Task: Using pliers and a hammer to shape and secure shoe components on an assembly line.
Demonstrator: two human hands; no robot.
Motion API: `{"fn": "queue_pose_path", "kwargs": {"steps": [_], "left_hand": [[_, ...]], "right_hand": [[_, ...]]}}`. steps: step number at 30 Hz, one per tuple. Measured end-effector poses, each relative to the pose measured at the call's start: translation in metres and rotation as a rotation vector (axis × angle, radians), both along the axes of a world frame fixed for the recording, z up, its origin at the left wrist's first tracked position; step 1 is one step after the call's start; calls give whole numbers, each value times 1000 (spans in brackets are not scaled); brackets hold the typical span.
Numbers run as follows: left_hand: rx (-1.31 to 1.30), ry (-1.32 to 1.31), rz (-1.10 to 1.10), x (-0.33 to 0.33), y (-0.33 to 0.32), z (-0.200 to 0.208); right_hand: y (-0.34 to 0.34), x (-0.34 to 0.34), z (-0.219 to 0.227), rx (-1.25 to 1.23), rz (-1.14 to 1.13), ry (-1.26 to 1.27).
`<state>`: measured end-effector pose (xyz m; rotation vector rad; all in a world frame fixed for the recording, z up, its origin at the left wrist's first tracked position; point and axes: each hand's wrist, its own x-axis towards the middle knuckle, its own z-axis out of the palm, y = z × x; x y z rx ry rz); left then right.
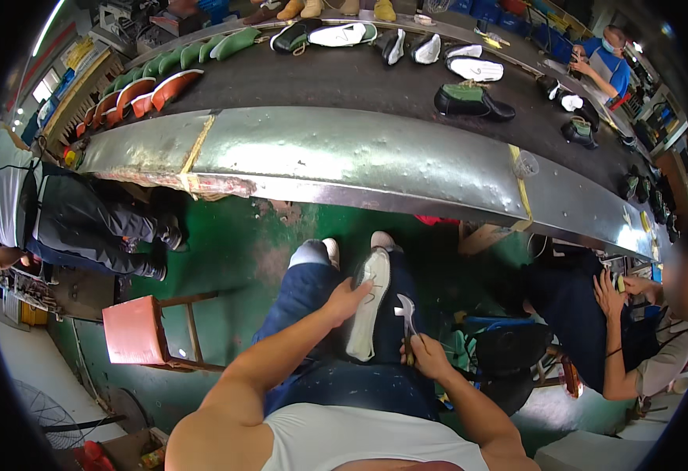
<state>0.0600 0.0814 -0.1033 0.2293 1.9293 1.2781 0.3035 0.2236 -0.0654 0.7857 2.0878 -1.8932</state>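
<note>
Lower centre of the frame: the seated person's left hand (349, 299) is closed on the side of a white-soled shoe (367, 310), which lies sole-up along the lap, on dark blue trousers (301, 302), toe pointing toward the top of the frame. Just right of the shoe, the right hand (426, 355) is clenched around the handle of a small metal hand tool (406, 318), whose pale head stands just beside the shoe's edge; whether it touches the sole cannot be told. Across the upper half runs a curved grey metal bench edge (359, 161), and behind it a dark conveyor belt (344, 78) carrying a black shoe with a green insole (471, 100) and white soles (476, 69), with green and orange shoe forms (163, 82) at upper left. A red wooden stool (136, 330) stands at lower left on the green floor (234, 251). At right, another person's hand (609, 294) is raised near their own work.
</note>
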Motion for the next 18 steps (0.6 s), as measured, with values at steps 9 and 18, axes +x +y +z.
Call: {"fn": "queue_pose_path", "kwargs": {"steps": [9,18], "left_hand": [[103,-47,-66,-86,-20,162],[-191,1456,-636,-275,178,303]], "right_hand": [[20,-11,29,-25,38,-115],[177,-166,145,1170,71,603]]}}
